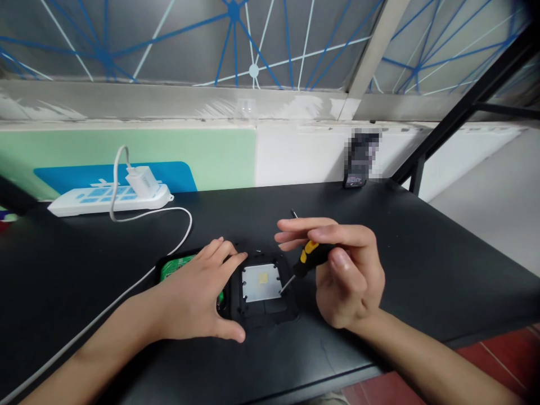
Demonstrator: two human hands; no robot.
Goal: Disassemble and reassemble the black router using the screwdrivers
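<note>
A black-and-yellow screwdriver point(312, 256) is in my right hand point(352, 273), its handle between the thumb and fingers. Its tip meets the right edge, near the lower corner, of a silvery metal plate point(255, 284) with a small yellowish square at its middle. That plate sits in a black plastic housing point(270, 315) with small fasteners around it. My left hand point(198, 287) lies over the left part of the device, fingers spread, steadying it. Partly covered by that hand is a green circuit board point(175, 265) in a black frame.
A white power strip point(105, 199) with a plugged-in charger point(143, 181) stands at the back left. Its white cable point(135, 287) runs along the left side. A phone point(360, 160) leans on the wall. Behind my right fingers lies a thin rod point(294, 214). A small screw point(258, 251) lies near the housing.
</note>
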